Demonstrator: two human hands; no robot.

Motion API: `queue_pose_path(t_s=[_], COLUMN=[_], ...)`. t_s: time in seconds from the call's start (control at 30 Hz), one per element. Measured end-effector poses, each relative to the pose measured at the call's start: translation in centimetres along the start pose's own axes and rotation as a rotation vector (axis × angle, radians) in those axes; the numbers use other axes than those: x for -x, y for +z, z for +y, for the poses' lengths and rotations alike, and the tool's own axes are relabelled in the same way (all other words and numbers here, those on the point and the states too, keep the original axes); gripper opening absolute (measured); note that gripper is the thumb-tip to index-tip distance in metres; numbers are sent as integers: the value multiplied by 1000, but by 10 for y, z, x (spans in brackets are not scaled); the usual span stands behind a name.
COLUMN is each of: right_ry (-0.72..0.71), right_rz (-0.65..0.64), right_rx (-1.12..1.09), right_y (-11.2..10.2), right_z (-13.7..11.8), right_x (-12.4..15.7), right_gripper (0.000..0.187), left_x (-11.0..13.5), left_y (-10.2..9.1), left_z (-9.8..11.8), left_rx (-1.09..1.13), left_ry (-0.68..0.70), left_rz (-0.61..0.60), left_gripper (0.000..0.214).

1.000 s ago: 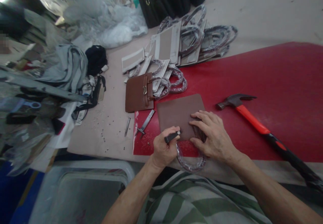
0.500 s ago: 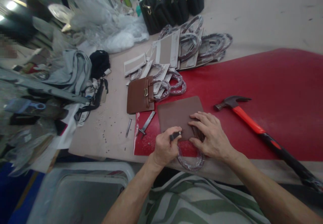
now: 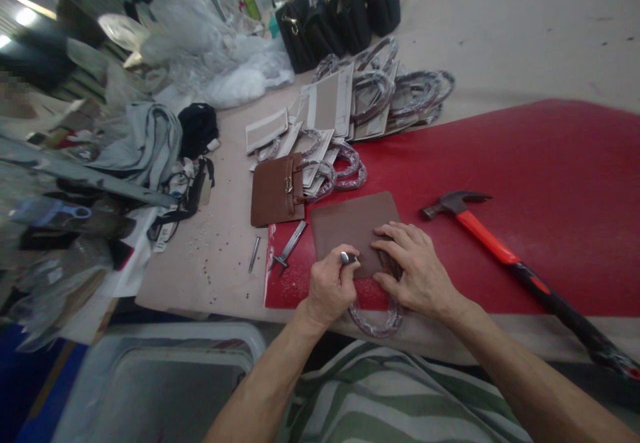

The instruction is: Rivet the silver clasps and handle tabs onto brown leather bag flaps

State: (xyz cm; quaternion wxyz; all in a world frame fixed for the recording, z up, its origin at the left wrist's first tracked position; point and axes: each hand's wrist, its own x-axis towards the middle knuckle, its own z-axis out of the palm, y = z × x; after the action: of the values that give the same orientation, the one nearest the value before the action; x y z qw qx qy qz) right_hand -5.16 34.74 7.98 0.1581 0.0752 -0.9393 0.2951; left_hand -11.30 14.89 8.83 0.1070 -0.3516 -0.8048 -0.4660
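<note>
My left hand [image 3: 331, 281] is closed around a short metal punch [image 3: 349, 258], whose shiny rounded end shows above the fist. Its lower end is hidden by the fingers. Beneath it lies a flat brown leather bag panel [image 3: 350, 220] with a plastic-wrapped loop handle [image 3: 377, 328] hanging over the table's front edge. My right hand [image 3: 417, 266] rests on the panel's right side, fingers spread, beside the handle's base. A claw hammer [image 3: 487, 236] with an orange and black grip lies to the right of my right hand.
A red mat [image 3: 525, 163] covers part of the table. Left of the panel lie a small metal T-shaped tool [image 3: 290, 246], a metal rod [image 3: 255, 254] and a brown bag piece [image 3: 275, 193]. Behind are wrapped-handle panels [image 3: 327, 103] and black bags [image 3: 340, 20]. A grey bin [image 3: 185, 340] stands front left.
The punch in my left hand has tilted, so that its shiny end now faces up. My right hand stays in place on the panel. The view has shifted slightly.
</note>
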Motion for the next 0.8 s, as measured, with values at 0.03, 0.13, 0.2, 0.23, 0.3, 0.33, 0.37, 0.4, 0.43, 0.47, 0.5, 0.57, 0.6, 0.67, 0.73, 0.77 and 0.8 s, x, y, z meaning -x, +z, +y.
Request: queue_pose_path(t_s=[0.03,0.13,0.2,0.23,0.3,0.33,0.37,0.4,0.43,0.47,0.5,0.57,0.6,0.67,0.73,0.77,0.8], right_ry=[0,0,5,5,-9,-17,-17,-5,20,59,111,238,314,471,589,648,718], right_rz=[0,-1,1,6,19,22,35,60,101,152,204,257,231,105,-6,-29,-32], right_rx=[0,3,0,-7,-50,-85,-120,-138,-129,-83,-1,226,339,492,484,411,278], right_y=[0,0,1,1,-1,-3,-7,-12,-18,-27,-36,-58,-69,-88,-101,-105,-108], right_z=[0,0,0,0,-1,0,0,2,4,8,12,22,28,38,44,45,45], right_x=[0,0,0,0,0,-1,-1,-1,0,2,5,13,18,28,36,38,39], right_gripper=[42,42,41,40,38,37,35,33,30,29,28,31,32,28,17,12,14], left_x=[-1,-1,0,1,1,1,1,1,1,1,1,2,3,3,2,1,1], left_y=[0,-1,0,0,2,2,2,2,2,3,3,4,5,6,7,7,8], left_z=[0,-2,-2,-2,-3,-3,-4,-5,-6,-7,-8,-10,-10,-10,-10,-10,-10], left_rx=[8,17,19,20,24,24,23,22,23,26,31,47,53,60,58,55,53], left_ry=[-4,-2,1,0,-3,-2,3,11,21,28,29,8,-8,-26,-25,-22,-17], left_rz=[-15,-24,-19,-16,-7,-5,-6,-10,-17,-23,-26,-19,-13,-6,-11,-16,-24], left_gripper=[16,16,17,17,16,16,16,16,17,16,16,15,15,14,14,14,14])
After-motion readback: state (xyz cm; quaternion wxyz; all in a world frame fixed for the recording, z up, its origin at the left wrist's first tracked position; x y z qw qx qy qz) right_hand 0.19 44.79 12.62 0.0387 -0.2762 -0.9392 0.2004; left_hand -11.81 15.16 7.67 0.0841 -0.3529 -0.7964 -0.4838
